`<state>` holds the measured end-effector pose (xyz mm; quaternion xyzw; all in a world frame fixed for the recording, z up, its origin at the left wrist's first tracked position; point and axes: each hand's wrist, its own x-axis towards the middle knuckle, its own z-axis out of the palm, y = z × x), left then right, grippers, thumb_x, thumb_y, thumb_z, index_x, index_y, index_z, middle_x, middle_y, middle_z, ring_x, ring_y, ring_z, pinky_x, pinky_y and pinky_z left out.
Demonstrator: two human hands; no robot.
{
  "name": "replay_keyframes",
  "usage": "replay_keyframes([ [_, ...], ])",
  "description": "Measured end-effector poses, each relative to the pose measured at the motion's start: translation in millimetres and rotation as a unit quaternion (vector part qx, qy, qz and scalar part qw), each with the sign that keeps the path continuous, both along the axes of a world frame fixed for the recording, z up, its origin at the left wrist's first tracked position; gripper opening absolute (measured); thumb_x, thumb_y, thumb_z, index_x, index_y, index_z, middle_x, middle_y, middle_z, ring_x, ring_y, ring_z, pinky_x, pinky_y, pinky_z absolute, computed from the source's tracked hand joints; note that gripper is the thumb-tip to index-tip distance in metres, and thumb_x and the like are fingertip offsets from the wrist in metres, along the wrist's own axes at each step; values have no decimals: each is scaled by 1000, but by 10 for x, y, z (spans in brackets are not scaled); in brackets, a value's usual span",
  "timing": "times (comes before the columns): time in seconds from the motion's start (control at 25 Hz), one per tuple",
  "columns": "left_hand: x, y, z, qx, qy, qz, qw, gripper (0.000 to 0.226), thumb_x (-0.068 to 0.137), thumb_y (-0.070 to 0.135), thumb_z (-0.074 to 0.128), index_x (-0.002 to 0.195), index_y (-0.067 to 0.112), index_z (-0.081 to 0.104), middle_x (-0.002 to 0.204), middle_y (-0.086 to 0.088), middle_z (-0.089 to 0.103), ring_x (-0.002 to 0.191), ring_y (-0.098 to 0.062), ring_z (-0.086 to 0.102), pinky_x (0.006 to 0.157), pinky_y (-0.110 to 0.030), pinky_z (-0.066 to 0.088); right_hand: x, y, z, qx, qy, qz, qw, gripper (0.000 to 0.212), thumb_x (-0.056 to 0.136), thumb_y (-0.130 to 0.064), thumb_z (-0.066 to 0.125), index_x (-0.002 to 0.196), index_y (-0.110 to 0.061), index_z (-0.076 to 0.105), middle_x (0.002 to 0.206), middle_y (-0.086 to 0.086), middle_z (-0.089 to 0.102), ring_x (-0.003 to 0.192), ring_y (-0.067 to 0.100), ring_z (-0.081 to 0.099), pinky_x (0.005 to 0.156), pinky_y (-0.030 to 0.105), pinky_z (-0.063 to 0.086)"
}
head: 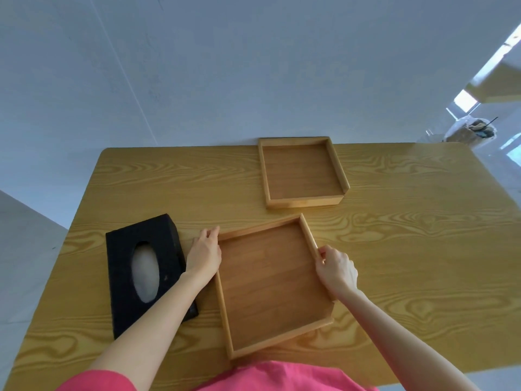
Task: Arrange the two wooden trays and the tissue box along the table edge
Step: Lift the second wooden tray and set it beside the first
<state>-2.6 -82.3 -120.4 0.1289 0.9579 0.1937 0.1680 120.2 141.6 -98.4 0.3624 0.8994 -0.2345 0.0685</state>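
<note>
A large wooden tray (270, 283) lies slightly turned on the table in front of me. My left hand (204, 253) grips its left rim near the far corner. My right hand (335, 270) grips its right rim. A second, smaller wooden tray (300, 172) sits at the table's far edge against the wall, apart from the first. A black tissue box (121, 249) with an oval opening showing white tissue lies to the left of the near tray, partly under my left forearm.
The wooden table (408, 249) runs up to a pale wall at the back. A cluttered container (473, 131) stands on the floor beyond the far right corner. My pink shirt (276, 376) fills the bottom edge.
</note>
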Motion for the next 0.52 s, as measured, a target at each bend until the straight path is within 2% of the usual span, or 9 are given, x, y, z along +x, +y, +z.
replay_keyframes([
  [0.12,40,57,41,18,-11,29,999,53,93,13,44,142,6,25,138,-18,43,114,-31,54,89,-38,49,54,11,-16,-3,2,-22,1000,27,91,-21,45,113,-15,59,113,7,67,102,33,61,75,34,43],
  [0.28,235,56,138,11,-57,72,996,68,92,18,49,145,4,9,145,-21,31,110,-30,58,80,-29,48,43,16,-17,-10,-4,-36,999,28,91,-23,45,114,-16,59,114,7,66,104,34,60,77,34,43],
  [0.4,503,37,136,-27,-106,85,990,62,91,20,50,142,3,19,142,-17,33,107,-28,59,74,-28,49,34,6,-11,3,-18,-27,999,29,93,-24,43,115,-15,59,115,10,65,104,34,60,76,35,43],
  [0.52,594,4,130,-34,-109,89,989,55,91,21,50,139,5,28,136,-15,42,112,-28,57,83,-31,50,36,-11,-5,8,-21,-25,999,29,93,-22,42,115,-14,59,112,12,66,102,35,61,75,35,44],
])
